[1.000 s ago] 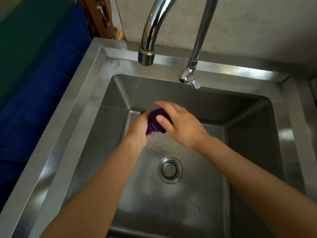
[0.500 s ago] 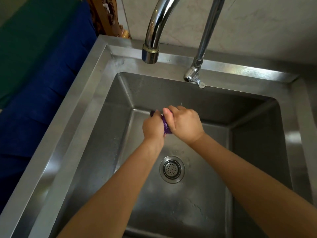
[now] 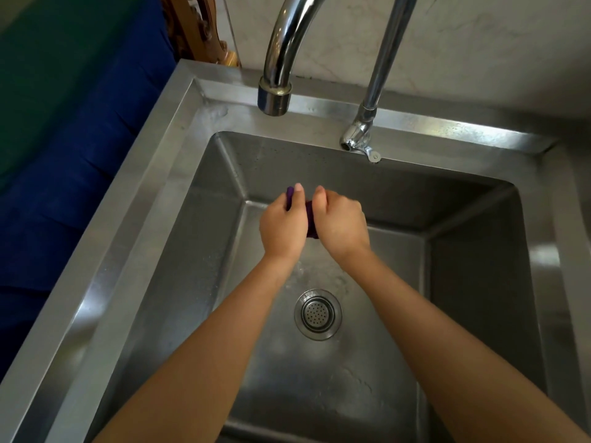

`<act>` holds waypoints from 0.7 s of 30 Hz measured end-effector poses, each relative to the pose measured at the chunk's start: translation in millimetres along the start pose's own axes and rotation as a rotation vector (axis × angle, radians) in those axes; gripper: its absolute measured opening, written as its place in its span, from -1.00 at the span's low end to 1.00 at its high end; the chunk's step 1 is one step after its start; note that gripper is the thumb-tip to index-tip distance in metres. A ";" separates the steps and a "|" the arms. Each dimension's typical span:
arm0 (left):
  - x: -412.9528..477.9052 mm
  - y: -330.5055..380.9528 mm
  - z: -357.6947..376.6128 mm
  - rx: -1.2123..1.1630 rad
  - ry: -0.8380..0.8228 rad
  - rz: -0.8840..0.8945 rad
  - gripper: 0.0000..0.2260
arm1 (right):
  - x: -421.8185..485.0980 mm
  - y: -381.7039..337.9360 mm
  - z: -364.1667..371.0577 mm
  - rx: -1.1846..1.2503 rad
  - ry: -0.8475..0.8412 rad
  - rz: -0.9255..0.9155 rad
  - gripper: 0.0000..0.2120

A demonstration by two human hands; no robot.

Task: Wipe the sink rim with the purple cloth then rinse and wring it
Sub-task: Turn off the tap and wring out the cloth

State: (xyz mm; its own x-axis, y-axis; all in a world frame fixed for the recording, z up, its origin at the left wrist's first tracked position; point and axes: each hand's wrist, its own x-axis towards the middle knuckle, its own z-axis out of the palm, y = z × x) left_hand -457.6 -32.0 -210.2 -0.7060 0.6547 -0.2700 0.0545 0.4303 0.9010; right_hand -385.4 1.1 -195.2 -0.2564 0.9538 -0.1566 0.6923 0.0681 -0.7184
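The purple cloth (image 3: 310, 219) is bunched small and mostly hidden between my two hands, over the middle of the steel sink basin. My left hand (image 3: 283, 227) grips its left end, with a purple tip showing above the fingers. My right hand (image 3: 340, 222) grips the right end, fist closed, knuckles close to the left hand. Water trickles from under the hands onto the basin floor. The sink rim (image 3: 134, 199) runs along the left, back and right.
A curved faucet spout (image 3: 275, 97) hangs over the back rim, no water running from it. A second thin tap (image 3: 364, 135) stands to its right. The drain strainer (image 3: 318, 314) lies below my hands. Blue and green fabric lies left of the sink.
My right hand closed from loosely laid fingers into a fist on the cloth. Both hands drew together and squeezed it smaller. Water now drips below them.
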 end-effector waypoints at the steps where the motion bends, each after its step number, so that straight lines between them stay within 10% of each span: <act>1: 1.1 0.1 0.1 -0.013 -0.012 -0.016 -0.60 | 2.5 -2.4 -0.5 -0.003 -0.012 0.032 -0.57; 14: 4.8 -4.0 -3.1 -0.166 -0.034 -0.281 -0.68 | 7.6 -13.0 -6.6 0.133 -0.306 0.282 -0.56; 21: 11.6 20.2 -18.7 -0.307 -0.374 -0.560 -0.74 | 0.1 -1.3 -32.3 -0.475 -0.233 -0.722 -0.42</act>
State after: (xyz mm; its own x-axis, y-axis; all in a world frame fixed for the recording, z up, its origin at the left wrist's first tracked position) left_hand -477.8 -27.4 -188.9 -0.2796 0.5797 -0.7654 -0.4816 0.6050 0.6341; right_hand -364.6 10.6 -172.3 -0.8326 0.5512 0.0539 0.5020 0.7922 -0.3471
